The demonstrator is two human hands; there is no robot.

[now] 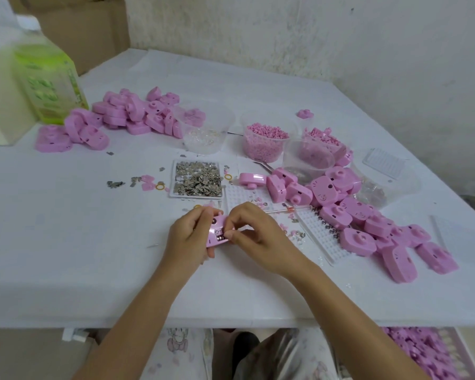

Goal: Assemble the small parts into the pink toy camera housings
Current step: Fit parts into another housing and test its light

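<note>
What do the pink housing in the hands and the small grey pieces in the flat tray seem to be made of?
The pink housing looks like moulded plastic, smooth and slightly glossy, evenly coloured. The grey pieces are probably thin stamped metal: silvery with dull glints, too small to be sure.

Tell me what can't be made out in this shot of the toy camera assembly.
- Head view: the part going into the pink toy camera housing, covered by fingers of the right hand.
- Head view: the label on the green jug, blurred.
- Head view: the crate of pink parts under the table, cut off by the table edge and the frame's bottom.
</note>
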